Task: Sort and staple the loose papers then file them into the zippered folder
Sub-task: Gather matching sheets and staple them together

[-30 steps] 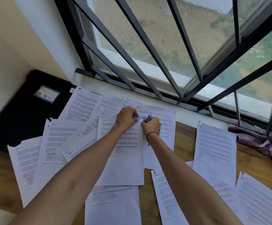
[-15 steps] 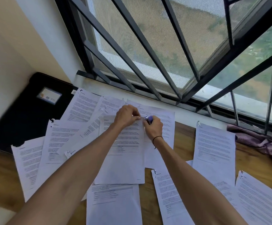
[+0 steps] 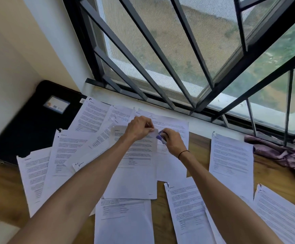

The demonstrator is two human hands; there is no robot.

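Your left hand (image 3: pixel 139 128) pinches the sheet's (image 3: pixel 134 166) top right corner; your right hand (image 3: pixel 173 141), just beside, grips the stapler (image 3: pixel 160 137).

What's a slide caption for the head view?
Left hand pinches the top corner of a sheet while the right hand holds a purple stapler at it, papers spread beside a black folder.

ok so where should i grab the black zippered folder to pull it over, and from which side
Judging by its pose, take the black zippered folder by its bare left portion near the label window, coming from the left. It lies flat with its right edge tucked under the loose papers, so a grip from the right would likely disturb them.
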